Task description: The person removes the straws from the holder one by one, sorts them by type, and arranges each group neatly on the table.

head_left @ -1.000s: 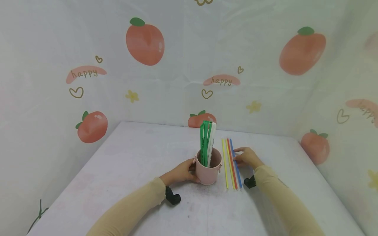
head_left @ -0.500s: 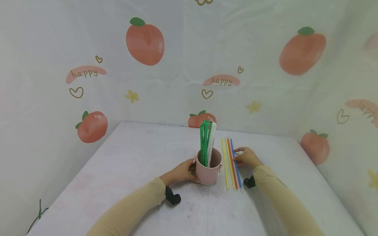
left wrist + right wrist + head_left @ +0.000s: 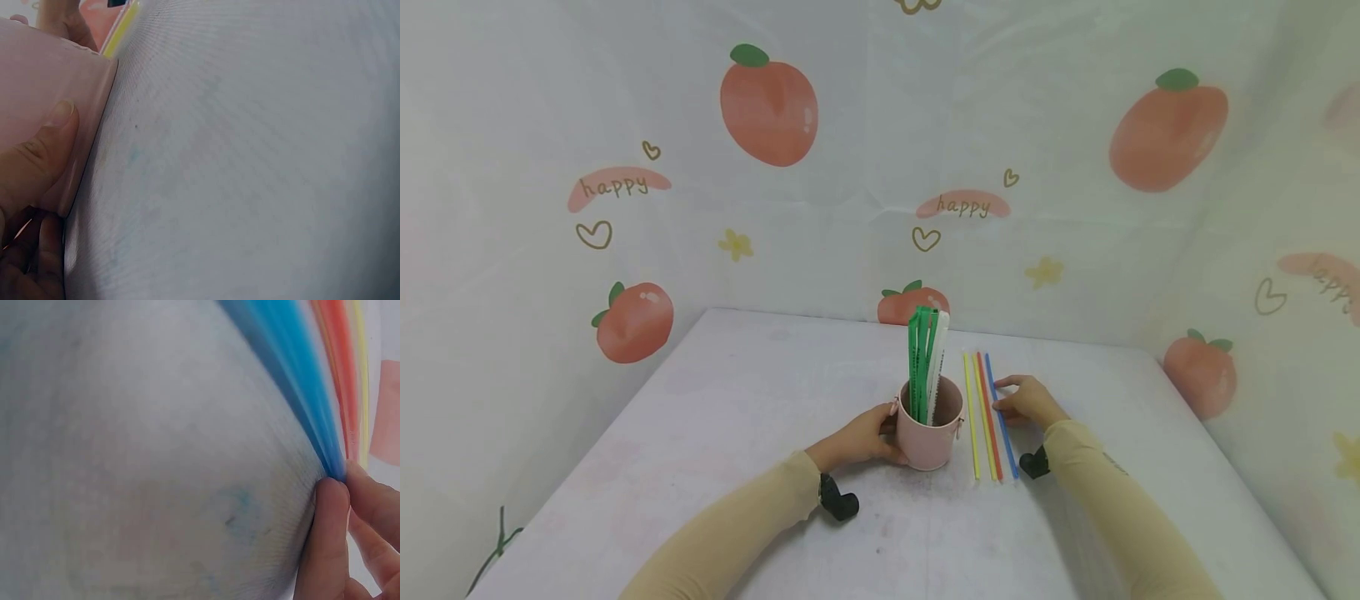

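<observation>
A small pink bucket (image 3: 927, 446) stands upright on the table, holding several green and white paper-wrapped sticks (image 3: 922, 362). My left hand (image 3: 859, 437) grips the bucket's left side; in the left wrist view its thumb (image 3: 47, 150) lies along the pink wall, other fingers curl near the base. Right of the bucket lie long thin drinking straws in clear sleeves: two yellow straws (image 3: 972, 417), a red straw (image 3: 990, 417) and a blue straw (image 3: 1004, 433). My right hand (image 3: 1028, 400) pinches the blue straw between thumb (image 3: 330, 515) and index finger, beside the red one.
The white table (image 3: 760, 383) meets a fruit-printed cloth backdrop (image 3: 850, 250) behind and at both sides. A small metal handle fitting (image 3: 959, 427) sticks out from the bucket's right side, close to the nearest yellow straw.
The blue straw's near end has shifted slightly right, widening its gap from the red straw. The bucket and my left hand have stayed in place.
</observation>
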`<state>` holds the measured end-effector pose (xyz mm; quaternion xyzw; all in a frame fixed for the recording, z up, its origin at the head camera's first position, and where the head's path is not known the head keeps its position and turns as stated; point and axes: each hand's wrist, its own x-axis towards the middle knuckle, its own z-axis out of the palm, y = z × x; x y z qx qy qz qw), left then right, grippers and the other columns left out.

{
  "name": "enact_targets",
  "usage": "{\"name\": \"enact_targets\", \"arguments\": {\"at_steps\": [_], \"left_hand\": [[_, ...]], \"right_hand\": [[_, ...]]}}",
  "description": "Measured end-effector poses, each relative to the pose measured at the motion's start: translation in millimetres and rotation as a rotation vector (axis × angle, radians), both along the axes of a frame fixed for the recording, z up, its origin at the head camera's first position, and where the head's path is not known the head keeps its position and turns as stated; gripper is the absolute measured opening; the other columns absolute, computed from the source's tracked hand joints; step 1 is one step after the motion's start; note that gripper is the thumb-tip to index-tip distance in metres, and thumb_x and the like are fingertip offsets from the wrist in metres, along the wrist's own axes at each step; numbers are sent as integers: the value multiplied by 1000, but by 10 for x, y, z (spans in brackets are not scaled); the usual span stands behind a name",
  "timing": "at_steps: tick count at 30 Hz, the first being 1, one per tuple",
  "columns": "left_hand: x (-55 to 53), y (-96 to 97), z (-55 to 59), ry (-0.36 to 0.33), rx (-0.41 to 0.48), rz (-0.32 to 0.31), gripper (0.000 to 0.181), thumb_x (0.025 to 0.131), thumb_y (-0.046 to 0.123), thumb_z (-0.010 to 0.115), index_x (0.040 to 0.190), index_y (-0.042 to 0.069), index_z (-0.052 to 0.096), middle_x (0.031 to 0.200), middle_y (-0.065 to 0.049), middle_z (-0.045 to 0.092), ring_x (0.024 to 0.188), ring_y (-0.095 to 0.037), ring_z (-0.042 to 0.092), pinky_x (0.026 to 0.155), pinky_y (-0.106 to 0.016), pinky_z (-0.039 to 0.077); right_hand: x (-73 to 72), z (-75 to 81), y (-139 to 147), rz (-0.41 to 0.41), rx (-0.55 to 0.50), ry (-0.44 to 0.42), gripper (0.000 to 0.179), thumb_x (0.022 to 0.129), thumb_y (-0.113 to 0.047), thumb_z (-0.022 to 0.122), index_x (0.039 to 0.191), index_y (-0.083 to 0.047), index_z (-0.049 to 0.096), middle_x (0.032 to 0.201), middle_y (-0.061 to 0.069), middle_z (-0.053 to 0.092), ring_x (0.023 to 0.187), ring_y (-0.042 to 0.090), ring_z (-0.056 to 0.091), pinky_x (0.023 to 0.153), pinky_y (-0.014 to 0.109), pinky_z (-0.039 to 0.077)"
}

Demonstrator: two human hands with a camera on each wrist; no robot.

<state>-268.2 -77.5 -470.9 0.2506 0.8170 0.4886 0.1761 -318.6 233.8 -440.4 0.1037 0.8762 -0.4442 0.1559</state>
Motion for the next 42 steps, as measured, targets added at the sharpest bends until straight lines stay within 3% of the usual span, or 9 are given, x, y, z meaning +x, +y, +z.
{"name": "enact_targets", "arguments": {"at_steps": [16,36,42], "left_hand": [[-1,-1,3,13,-11,-9,89,73,11,84,147,7,35,146,-6,47,131,-23,49,113,-37,38],[6,1,7,4,2,-10,89,73,9,85,147,6,36,146,-7,47,132,-25,49,113,-38,39],[-2,1,2,1,1,-8,89,73,10,84,147,6,35,146,-7,47,131,-24,49,112,-38,40]], "right_hand": [[-10,-23,15,0,1,-17,57,89,-6,68,140,0,45,101,16,62,73,13,63,68,27,60],[19,37,44,28,-48,-22,59,88,-6,69,140,1,43,80,6,64,65,11,62,65,27,60],[17,52,46,32,-27,-33,59,89,-8,68,141,1,43,82,7,66,65,11,63,65,26,60]]}}
